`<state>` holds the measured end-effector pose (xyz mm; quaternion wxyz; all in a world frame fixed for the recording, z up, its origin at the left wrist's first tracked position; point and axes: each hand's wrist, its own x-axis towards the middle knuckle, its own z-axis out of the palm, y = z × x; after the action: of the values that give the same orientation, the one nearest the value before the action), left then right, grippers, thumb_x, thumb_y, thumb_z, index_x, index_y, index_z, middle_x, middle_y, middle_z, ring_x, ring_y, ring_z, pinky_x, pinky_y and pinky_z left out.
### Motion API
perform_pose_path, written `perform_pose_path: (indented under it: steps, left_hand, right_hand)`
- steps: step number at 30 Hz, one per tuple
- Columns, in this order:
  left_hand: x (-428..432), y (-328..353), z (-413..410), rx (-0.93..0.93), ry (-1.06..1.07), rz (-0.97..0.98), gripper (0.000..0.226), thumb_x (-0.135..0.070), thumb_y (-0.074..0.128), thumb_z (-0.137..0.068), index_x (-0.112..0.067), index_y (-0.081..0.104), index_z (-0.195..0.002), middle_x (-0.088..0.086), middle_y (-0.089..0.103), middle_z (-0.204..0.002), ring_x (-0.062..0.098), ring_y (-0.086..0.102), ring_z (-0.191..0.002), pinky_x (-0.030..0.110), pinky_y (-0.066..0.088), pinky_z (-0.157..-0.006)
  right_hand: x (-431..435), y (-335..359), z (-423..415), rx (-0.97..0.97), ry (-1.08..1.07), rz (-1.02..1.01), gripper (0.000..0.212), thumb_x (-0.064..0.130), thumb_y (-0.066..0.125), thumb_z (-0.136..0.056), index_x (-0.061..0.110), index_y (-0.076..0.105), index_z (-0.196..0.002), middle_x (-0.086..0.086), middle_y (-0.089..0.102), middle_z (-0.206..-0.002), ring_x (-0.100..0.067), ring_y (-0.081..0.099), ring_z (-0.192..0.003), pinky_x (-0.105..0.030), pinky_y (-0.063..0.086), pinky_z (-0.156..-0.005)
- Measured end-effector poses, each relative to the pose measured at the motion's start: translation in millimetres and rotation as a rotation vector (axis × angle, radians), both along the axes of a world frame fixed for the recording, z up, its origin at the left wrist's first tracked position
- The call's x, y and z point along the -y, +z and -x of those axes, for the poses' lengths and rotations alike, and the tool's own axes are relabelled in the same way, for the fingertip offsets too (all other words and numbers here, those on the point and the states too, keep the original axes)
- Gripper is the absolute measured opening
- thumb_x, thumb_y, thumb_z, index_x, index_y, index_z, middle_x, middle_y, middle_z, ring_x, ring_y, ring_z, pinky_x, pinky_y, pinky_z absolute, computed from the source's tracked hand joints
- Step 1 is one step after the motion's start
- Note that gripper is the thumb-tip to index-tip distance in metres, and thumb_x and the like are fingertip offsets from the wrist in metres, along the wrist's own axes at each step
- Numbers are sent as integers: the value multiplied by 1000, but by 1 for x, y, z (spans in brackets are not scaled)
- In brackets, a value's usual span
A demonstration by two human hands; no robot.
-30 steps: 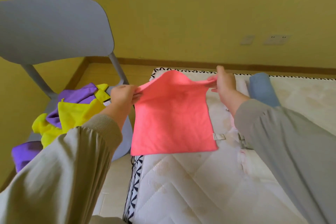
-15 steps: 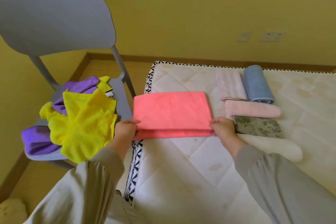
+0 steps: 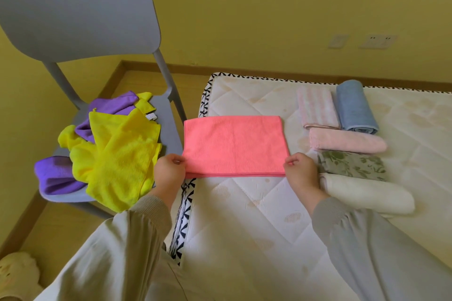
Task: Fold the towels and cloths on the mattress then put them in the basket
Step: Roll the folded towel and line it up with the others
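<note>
A coral-pink cloth [image 3: 233, 145] lies folded in half on the white mattress [image 3: 244, 215], near its left edge. My left hand [image 3: 168, 172] pinches the cloth's near left corner and my right hand [image 3: 302, 172] pinches its near right corner. To the right lie folded or rolled pieces: a pink striped towel [image 3: 316, 107], a blue rolled towel [image 3: 354, 107], a pale pink towel [image 3: 347, 140], a green leaf-print cloth [image 3: 352, 166] and a cream towel [image 3: 367, 194]. No basket is in view.
A grey chair [image 3: 75, 12] stands left of the mattress, its seat heaped with unfolded yellow cloths [image 3: 117, 154] and purple cloths [image 3: 56, 176]. A yellow wall with sockets [image 3: 378, 41] runs behind. A cream plush thing [image 3: 17, 273] lies on the wooden floor at the bottom left.
A second ago I held the pink cloth up open in the air. It has since been laid on the mattress folded in half, and my hands have come to its near corners.
</note>
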<state>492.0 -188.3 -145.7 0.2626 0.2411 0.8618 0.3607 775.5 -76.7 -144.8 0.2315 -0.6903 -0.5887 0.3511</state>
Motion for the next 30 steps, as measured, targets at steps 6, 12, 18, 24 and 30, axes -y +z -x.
perform_pose_path:
  steps: [6, 12, 18, 24, 30]
  left_hand:
    - [3, -11, -1, 18, 68, 52, 12, -5, 62, -82, -11, 65, -92, 11, 68, -85, 28, 66, -70, 33, 54, -59]
    - [10, -14, -6, -1, 5, 197, 38, -26, 59, -90, -7, 54, -58, 9, 53, -59, 27, 52, -60, 30, 40, -59]
    - [6, 2, -7, 360, 149, -58, 21, -4, 67, -81, -4, 66, -102, 12, 63, -76, 22, 54, -58, 33, 51, -64]
    - [10, 23, -13, 485, -60, 54, 61, 7, 56, -84, -7, 38, -140, 14, 56, -69, 18, 49, -45, 28, 45, -46]
    - [19, 28, -17, -317, -363, 283, 53, -20, 54, -88, -12, 43, -139, 10, 60, -115, 26, 55, -103, 35, 49, -77]
  right_hand:
    - [6, -8, -4, 72, 23, 16, 7, 7, 62, -83, 14, 64, -83, 0, 63, -82, -18, 58, -76, -23, 38, -60]
    - [4, -7, 4, 226, -15, 119, 24, 25, 62, -86, 8, 53, -72, -3, 51, -60, -20, 49, -53, -24, 31, -47]
    - [-1, 17, 9, 235, 39, 331, 25, 30, 60, -88, 9, 54, -77, -4, 53, -66, -17, 47, -56, -25, 30, -47]
    - [5, 35, 3, 640, 239, 342, 6, 12, 48, -86, 12, 54, -84, -8, 60, -92, -27, 59, -88, -27, 43, -65]
    - [7, 50, 13, 1084, 485, -55, 33, 4, 42, -89, 13, 53, -119, -6, 56, -119, -24, 53, -110, -33, 41, -83]
